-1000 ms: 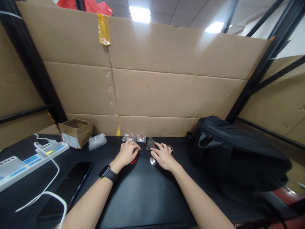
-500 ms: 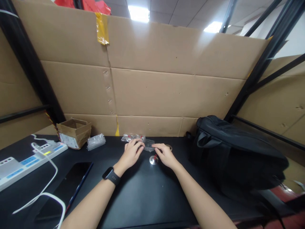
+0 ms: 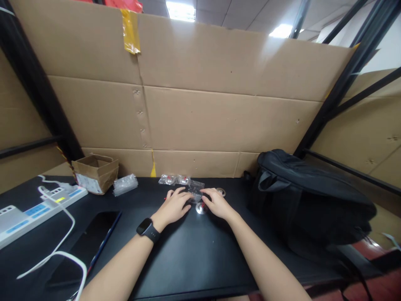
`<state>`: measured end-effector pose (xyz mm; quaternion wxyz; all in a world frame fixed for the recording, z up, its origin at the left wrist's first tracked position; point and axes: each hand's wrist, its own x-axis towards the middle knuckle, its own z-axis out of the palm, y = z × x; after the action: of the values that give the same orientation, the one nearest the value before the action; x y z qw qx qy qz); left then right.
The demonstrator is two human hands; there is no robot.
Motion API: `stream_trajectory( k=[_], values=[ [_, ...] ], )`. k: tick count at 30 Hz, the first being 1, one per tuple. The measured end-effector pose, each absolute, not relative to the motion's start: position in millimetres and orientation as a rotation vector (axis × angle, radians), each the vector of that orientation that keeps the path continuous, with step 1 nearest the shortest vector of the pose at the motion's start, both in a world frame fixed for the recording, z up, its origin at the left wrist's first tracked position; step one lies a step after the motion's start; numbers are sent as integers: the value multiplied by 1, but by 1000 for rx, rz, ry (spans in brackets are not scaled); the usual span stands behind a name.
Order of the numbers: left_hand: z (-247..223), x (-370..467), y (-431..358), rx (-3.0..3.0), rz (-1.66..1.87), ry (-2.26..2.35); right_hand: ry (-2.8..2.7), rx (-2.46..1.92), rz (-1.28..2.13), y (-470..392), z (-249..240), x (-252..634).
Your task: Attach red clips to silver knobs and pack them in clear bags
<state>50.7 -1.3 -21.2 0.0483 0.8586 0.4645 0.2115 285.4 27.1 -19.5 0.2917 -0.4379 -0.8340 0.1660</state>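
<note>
A small clear plastic bag (image 3: 196,188) lies between my hands on the black table. My left hand (image 3: 174,206), with a dark watch on its wrist, rests low with fingers apart, their tips against the bag's left side. At its right edge, my right hand (image 3: 218,204) has thumb and forefinger on the plastic. Just below sits a shiny round metal disc (image 3: 200,208) with a red part on it, close to my right thumb. A brass-coloured ring (image 3: 221,192) lies behind my right hand. A small red bit (image 3: 165,198) shows beside my left hand, mostly hidden.
Bagged discs (image 3: 174,179) lie near the cardboard wall (image 3: 200,121). On the left are a stack of clear bags (image 3: 125,184), an open cardboard box (image 3: 97,173), a white power strip (image 3: 40,215) with cables and a dark tablet (image 3: 87,242). A black backpack (image 3: 307,205) fills the right.
My left hand has shifted slightly right and down, its thumb now further from the fingers. The bagged discs behind it show more fully. The bag has turned a little. My view has tilted slightly.
</note>
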Motion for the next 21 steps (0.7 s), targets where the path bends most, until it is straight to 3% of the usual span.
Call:
stream_trajectory(
  k=[12,21],
  values=[
    [-27,58,-3,2626,622,1410,-2130,-1484,76,38,-10,319],
    [-3,54,-6,2621,783,1402,-2170,-1681,245,51,-18,353]
  ],
)
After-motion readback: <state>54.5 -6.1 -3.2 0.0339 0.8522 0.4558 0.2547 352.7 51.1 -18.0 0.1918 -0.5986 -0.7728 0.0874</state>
